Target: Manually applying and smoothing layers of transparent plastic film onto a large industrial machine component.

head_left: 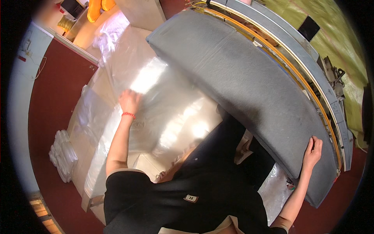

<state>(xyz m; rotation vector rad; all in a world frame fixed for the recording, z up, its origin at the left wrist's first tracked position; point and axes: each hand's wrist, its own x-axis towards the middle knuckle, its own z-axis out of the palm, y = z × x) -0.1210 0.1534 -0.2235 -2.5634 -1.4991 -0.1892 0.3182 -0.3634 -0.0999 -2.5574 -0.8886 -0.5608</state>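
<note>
My left hand [130, 100], with a red bracelet at the wrist, is closed on a wide sheet of clear plastic film [171, 89]. The film spreads over a pale surface and shines in the light; the fingertips are slightly blurred. On the right lies a long, curved panel covered in grey fabric [233, 74]. My right hand [313, 151] rests on its fabric near the right end, fingers loosely bent and holding nothing that I can see. Along the panel's far side runs a metal rail frame [323, 84] with an orange cable [298, 74].
A folded bundle of clear plastic [64, 156] stands at the left edge. Beyond the film, yellow-orange objects [95, 9] lie on a wooden surface. A dark flat device [309, 28] rests on a greenish-yellow cover [335, 35]. Metal fittings [333, 74] stick out beside the rail.
</note>
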